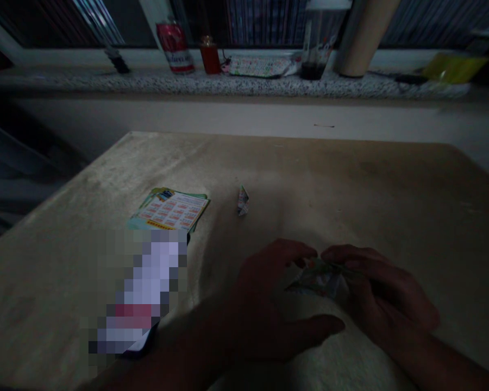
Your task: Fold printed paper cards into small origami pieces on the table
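Observation:
A folded piece of printed paper (320, 278) is pinched between the thumb and fingers of my right hand (385, 290), just above the table at the lower right. My left hand (269, 296) is beside it, thumb stretched out below and well apart from the bent fingers. Its fingertips come up to the paper's upper left edge; whether they touch it is hard to tell in the dim light. Further back stands a small folded paper piece (243, 201) with a pointed top. Left of that lies a stack of printed paper cards (173, 209).
A phone (150, 293) with a blurred-out screen lies on the table (383, 187) at the left. Along the granite windowsill (146, 86) stand a red can (174, 48), a small red bottle (210, 55), a patterned packet (261, 66), a clear cup (320, 41) and a tan cylinder (362, 38).

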`<control>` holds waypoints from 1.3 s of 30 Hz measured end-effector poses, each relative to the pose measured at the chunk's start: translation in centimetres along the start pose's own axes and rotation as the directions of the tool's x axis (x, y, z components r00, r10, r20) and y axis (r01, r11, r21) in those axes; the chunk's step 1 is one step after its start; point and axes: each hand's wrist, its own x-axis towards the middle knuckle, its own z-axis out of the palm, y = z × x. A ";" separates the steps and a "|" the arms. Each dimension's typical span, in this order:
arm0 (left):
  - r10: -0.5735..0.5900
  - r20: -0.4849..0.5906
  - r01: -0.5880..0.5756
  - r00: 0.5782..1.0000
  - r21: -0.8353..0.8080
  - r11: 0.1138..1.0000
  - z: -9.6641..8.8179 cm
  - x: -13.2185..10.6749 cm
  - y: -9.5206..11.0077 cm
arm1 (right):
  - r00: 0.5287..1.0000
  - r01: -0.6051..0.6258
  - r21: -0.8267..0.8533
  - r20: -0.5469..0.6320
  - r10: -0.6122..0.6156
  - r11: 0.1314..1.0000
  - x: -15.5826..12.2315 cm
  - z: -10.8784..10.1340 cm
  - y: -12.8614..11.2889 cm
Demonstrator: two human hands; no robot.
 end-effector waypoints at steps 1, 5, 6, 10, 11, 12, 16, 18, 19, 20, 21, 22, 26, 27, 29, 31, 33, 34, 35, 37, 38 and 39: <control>-0.007 -0.013 0.007 1.000 0.046 0.999 0.3 0.0 -0.1 | 1.000 0.010 -0.006 0.006 -0.010 1.000 0.1 0.0 -0.1; 0.027 0.001 -0.027 1.000 0.112 0.993 0.9 0.1 -0.8 | 0.998 0.030 -0.031 0.057 -0.028 0.999 0.4 0.1 -0.4; 0.035 0.005 -0.035 0.999 0.114 0.993 0.8 0.1 -0.9 | 0.998 0.022 -0.028 0.066 -0.020 0.999 0.4 0.1 -0.4; 0.062 0.020 -0.063 0.998 0.104 0.993 0.2 0.2 -0.8 | 0.999 0.010 0.047 0.048 -0.012 0.999 0.1 0.0 0.0; 0.079 0.027 -0.082 0.996 0.099 0.992 0.0 0.3 -0.8 | 0.999 0.021 0.068 0.038 -0.024 0.997 0.1 0.0 0.1; 0.098 0.027 -0.100 0.995 0.095 0.990 -0.1 0.3 -0.7 | 0.999 0.035 0.086 0.035 -0.039 0.996 0.1 0.0 0.1; 0.161 0.037 -0.164 0.986 0.095 0.982 -0.6 0.6 -0.7 | 0.995 0.072 0.122 0.066 -0.081 0.990 0.3 -0.2 0.0; 0.180 0.049 -0.184 0.983 0.099 0.978 -0.8 0.6 -0.8 | 0.992 0.079 0.114 0.093 -0.090 0.990 0.5 -0.5 0.0; 0.182 0.060 -0.188 0.981 0.101 0.977 -0.8 0.7 -0.9 | 0.990 0.085 0.112 0.102 -0.096 0.990 0.6 -0.6 0.0; 0.178 0.067 -0.184 0.982 0.106 0.977 -0.8 0.7 -1.0 | 0.988 0.092 0.113 0.115 -0.105 0.989 0.7 -0.8 0.0; 0.170 0.082 -0.179 0.982 0.115 0.977 -0.8 0.7 -1.1 | 0.985 0.095 0.118 0.132 -0.110 0.989 0.8 -1.0 0.0; 0.164 0.102 -0.177 0.981 0.130 0.976 -0.8 0.6 -1.2 | 0.981 0.096 0.130 0.156 -0.116 0.987 0.9 -1.1 -0.1; 0.196 0.195 -0.242 0.961 0.250 0.938 -0.8 0.5 -1.6 | 0.967 0.032 0.112 0.249 -0.059 0.993 1.5 -1.0 -0.4; 0.209 0.220 -0.268 0.953 0.287 0.920 -0.8 0.5 -1.7 | 0.967 0.005 0.065 0.253 -0.021 0.998 1.6 -0.9 -0.5; 0.234 0.272 -0.322 0.933 0.349 0.880 -0.8 0.6 -1.7 | 0.970 -0.036 -0.055 0.239 0.048 0.998 1.8 -0.5 -0.8; 0.248 0.324 -0.366 0.913 0.386 0.847 -0.8 0.7 -1.7 | 0.967 -0.049 -0.149 0.240 0.084 0.988 1.8 -0.2 -0.9; 0.244 0.349 -0.378 0.905 0.392 0.839 -0.7 0.7 -1.8 | 0.966 -0.048 -0.194 0.241 0.095 0.980 1.8 0.0 -0.8; 0.234 0.352 -0.369 0.906 0.386 0.846 -0.6 0.7 -1.9 | 0.967 -0.043 -0.201 0.239 0.092 0.979 1.8 0.0 -0.7; 0.217 0.353 -0.351 0.910 0.379 0.856 -0.6 0.8 -1.9 | 0.967 -0.028 -0.199 0.242 0.077 0.980 1.8 -0.1 -0.6; 0.174 0.346 -0.305 0.922 0.371 0.877 -0.6 0.8 -2.0 | 0.962 0.030 -0.171 0.271 0.018 0.985 1.7 -0.2 -0.3; 0.149 0.346 -0.282 0.926 0.371 0.885 -0.6 0.8 -2.1 | 0.954 0.059 -0.154 0.300 -0.010 0.986 1.7 -0.4 -0.2; 0.123 0.348 -0.258 0.930 0.374 0.891 -0.6 0.8 -2.2 | 0.943 0.080 -0.136 0.332 -0.031 0.987 1.7 -0.5 -0.1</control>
